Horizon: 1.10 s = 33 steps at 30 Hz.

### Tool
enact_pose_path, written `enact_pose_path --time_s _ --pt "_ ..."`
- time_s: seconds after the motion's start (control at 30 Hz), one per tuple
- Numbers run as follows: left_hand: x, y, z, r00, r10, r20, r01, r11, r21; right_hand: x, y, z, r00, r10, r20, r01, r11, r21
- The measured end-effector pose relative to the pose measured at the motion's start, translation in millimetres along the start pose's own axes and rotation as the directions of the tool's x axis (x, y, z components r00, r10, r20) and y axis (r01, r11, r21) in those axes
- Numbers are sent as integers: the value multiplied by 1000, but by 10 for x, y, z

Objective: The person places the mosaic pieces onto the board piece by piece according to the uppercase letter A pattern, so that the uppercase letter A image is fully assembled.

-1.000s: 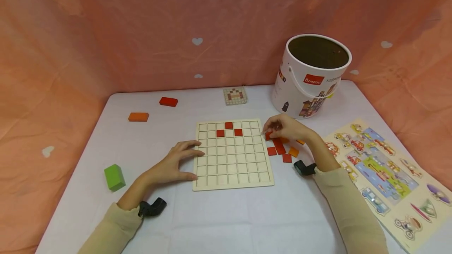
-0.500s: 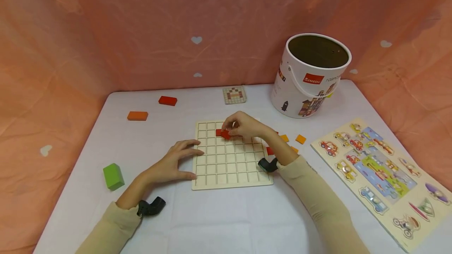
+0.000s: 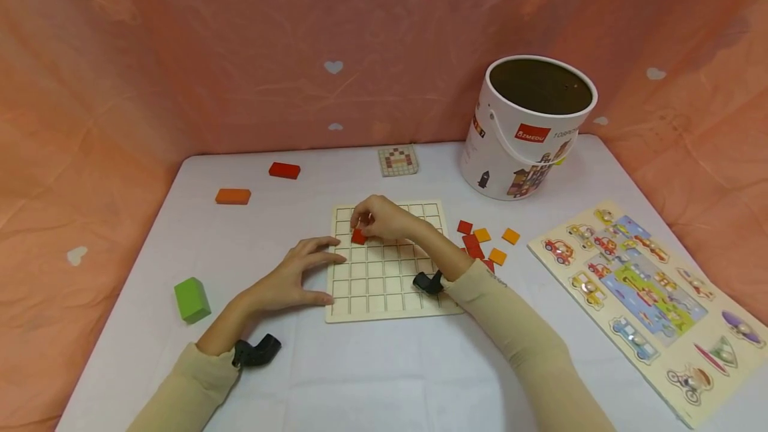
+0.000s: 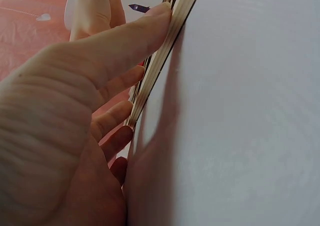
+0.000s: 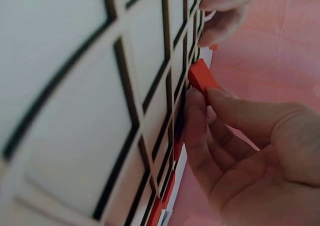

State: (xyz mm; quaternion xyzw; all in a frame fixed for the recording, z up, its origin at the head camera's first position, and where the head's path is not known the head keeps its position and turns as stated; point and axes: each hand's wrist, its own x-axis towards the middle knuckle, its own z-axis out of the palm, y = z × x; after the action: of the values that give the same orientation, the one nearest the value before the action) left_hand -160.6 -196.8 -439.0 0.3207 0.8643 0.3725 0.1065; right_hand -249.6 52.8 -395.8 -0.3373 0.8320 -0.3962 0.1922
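Right hand (image 3: 384, 219): pinches small red square wooden tile (image 3: 359, 237) over the far-left cells of the pale wooden grid board (image 3: 393, 282).
Left hand (image 3: 294, 275): fingers spread, pressing the board's left edge.

- We see a table under a white cloth (image 3: 372, 379).
- On it lies a square wooden grid board (image 3: 390, 285), with loose red and orange square tiles (image 3: 483, 242) just to its right.
- A white cardboard bucket (image 3: 528, 132) stands behind; a vehicle peg puzzle (image 3: 648, 292) lies at right.
- A green block (image 3: 192, 300), an orange brick (image 3: 233, 197), a red brick (image 3: 285, 171) and a small pattern card (image 3: 399, 161) lie apart.
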Motion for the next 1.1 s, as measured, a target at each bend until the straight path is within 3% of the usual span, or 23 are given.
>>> enact_pose_path --time_s 0.27,0.43,0.7,0.87,1.0,1.1 --pt "-11 11 -17 1000 1 -5 -1 1000 -5 22 -59 50 1000 23 12 -22 995 -97" --pt "-12 9 -8 1000 2 0 -2 1000 -12 -97 -48 -22 999 27 -31 -30 994 -108" --pt "-5 7 4 1000 -1 -9 1 1000 1 -638 363 -493 987 14 -161 -7 999 44" --pt "-12 12 0 1000 -9 -11 9 1000 5 -1036 606 -720 978 58 -202 -42 996 83" --pt "-18 19 -5 1000 -23 -8 23 1000 4 -1174 488 -588 983 1 -182 2 1000 16" --pt "-8 27 -9 1000 -20 -4 20 1000 13 -1173 253 -336 994 -50 -95 35 988 -149"
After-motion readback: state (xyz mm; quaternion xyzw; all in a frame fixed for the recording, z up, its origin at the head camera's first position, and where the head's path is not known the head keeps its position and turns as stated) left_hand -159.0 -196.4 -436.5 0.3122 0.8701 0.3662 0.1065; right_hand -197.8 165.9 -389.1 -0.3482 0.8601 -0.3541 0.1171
